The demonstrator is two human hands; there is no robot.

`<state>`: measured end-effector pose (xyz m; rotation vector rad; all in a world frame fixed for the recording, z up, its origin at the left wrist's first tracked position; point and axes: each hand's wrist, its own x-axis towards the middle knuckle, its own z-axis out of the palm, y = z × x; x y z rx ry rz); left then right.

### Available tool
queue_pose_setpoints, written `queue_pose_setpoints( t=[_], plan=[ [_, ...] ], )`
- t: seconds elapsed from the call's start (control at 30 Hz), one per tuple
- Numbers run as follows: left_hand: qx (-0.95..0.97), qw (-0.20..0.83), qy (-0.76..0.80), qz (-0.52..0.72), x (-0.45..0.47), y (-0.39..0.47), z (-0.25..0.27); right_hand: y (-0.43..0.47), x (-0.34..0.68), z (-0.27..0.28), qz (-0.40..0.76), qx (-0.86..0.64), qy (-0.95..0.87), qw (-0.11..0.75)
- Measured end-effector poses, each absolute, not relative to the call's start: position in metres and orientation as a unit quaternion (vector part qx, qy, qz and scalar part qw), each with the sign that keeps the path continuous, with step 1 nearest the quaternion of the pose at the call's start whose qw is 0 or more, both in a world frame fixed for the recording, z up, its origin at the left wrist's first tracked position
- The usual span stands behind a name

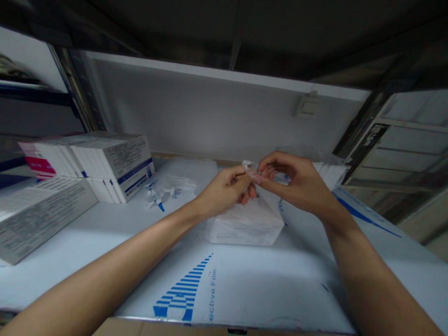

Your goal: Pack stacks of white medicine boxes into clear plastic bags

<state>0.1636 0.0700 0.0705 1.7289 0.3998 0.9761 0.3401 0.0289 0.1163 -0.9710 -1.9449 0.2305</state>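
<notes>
From my end, the left hand (229,189) is pinching a gathered tuft of clear plastic film (248,164) atop the white boxy wrapped package (248,228), mid-table, & the right hand (292,179) nips the same bit w/ thumb and fingertip. I'd keep both pinches light, tugging sideways rather than up, so the pkg stays put. There's more room btwn pkg and the pale-blue film-covered table's (273,289) near edge than left, where white-and-blue cardboard cartons (119,163) stand.

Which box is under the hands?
The bagged box at the centre, directly below the left hand and right hand, which pinch its bag; the printed boxes on the left stand apart from both.
</notes>
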Motion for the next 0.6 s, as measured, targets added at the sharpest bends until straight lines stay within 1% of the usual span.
queue_pose_setpoints(
  t=[0.07, 0.2, 0.27, 0.37, 0.43, 0.5, 0.57, 0.6],
  plan=[
    [0.719, 0.528, 0.167, 0.419, 0.165, 0.069, 0.071, 0.03, 0.344, 0.113, 0.161, -0.401, -0.769, 0.471],
    [0.69, 0.536, 0.179, 0.453, 0.168, 0.068, 0.07, 0.03, 0.348, 0.113, 0.208, -0.403, -0.747, 0.487],
    [0.676, 0.541, 0.197, 0.46, 0.167, 0.068, 0.07, 0.028, 0.35, 0.113, 0.234, -0.392, -0.756, 0.47],
    [0.678, 0.543, 0.227, 0.441, 0.163, 0.068, 0.073, 0.025, 0.349, 0.113, 0.26, -0.378, -0.79, 0.406],
    [0.687, 0.542, 0.23, 0.426, 0.159, 0.068, 0.076, 0.024, 0.346, 0.111, 0.245, -0.374, -0.804, 0.391],
    [0.7, 0.527, 0.226, 0.425, 0.156, 0.069, 0.078, 0.026, 0.341, 0.107, 0.202, -0.378, -0.8, 0.421],
    [0.733, 0.473, 0.224, 0.434, 0.152, 0.069, 0.08, 0.03, 0.338, 0.103, 0.141, -0.39, -0.787, 0.457],
    [0.763, 0.42, 0.222, 0.438, 0.149, 0.069, 0.081, 0.031, 0.337, 0.1, 0.112, -0.395, -0.783, 0.467]
  ],
)
